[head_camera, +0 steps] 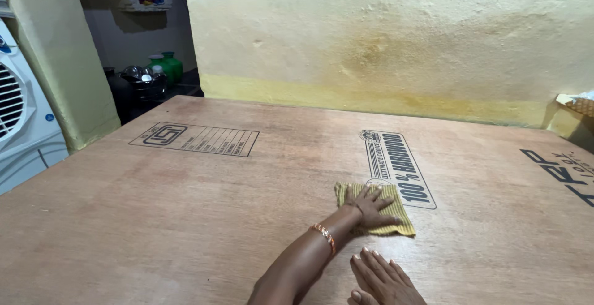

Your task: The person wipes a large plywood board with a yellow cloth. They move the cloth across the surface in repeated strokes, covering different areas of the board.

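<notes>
**A:** Where is the yellow cloth (375, 209) lying?

**B:** It lies flat on the plywood board (185, 206), just beside the printed oval stamp (396, 167), at the lower left of it and touching its edge. I take this stamp as my landmark.

**A:** And which hand is on the cloth?

**B:** I judge it is the left hand (370, 206), with a beaded bracelet (324, 237) on the wrist. The arm crosses over from below. The fingers are spread wide and the palm presses down; it grips nothing. I think the hand is open like this so the whole cloth stays flat against the wood.

**A:** And the other hand?

**B:** The right hand (383, 277) rests on the bare board below the stamp, near the cloth but apart from it. It is also flat and open, holding nothing. It seems placed there to support the body while leaning forward.

**A:** What else is around?

**B:** Far left of the stamp stands a white air cooler (21, 119). Up and left of the stamp, behind the board, are a green pot (171, 65) and dark vessels. Behind the stamp is a stained yellow wall (402, 39).
</notes>
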